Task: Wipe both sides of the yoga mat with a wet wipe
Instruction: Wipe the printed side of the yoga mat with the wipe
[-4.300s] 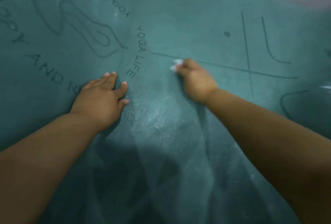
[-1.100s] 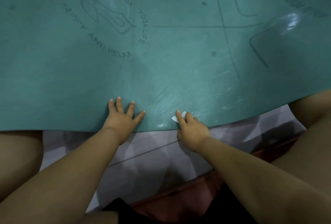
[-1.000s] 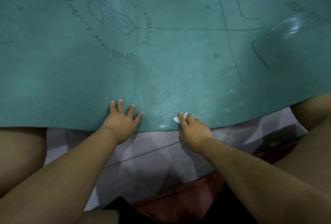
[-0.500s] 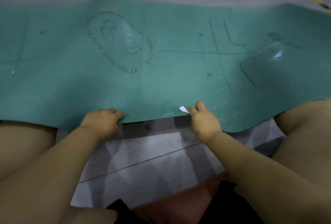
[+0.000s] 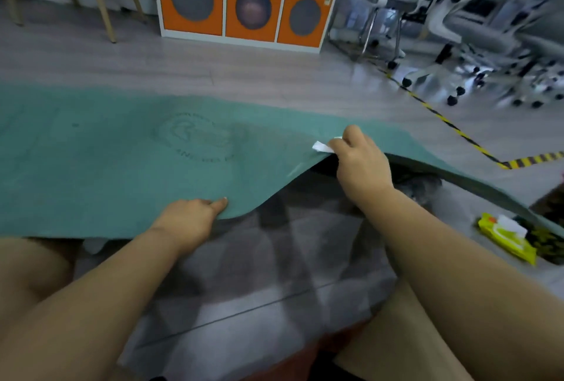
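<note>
A teal yoga mat [image 5: 100,164] with a round printed logo lies across the floor, its near edge raised off the ground. My left hand [image 5: 189,220] grips that near edge low, fingers curled under it. My right hand [image 5: 361,161] holds the edge higher up, pinching it together with a small white wet wipe [image 5: 322,146] that sticks out to the left of my fingers. A dark underside of the mat shows beneath the lifted part on the right.
A yellow pack of wipes [image 5: 506,235] lies on the floor at the right. Behind the mat stand an orange three-door cabinet [image 5: 247,5], wooden legs at the left, and white office chairs [image 5: 457,20] beyond a yellow-black floor tape [image 5: 457,133]. My bare knees flank the view.
Both hands have closed on the mat's near edge and lifted it, the right higher than the left. My head has tilted up, bringing the room into view.
</note>
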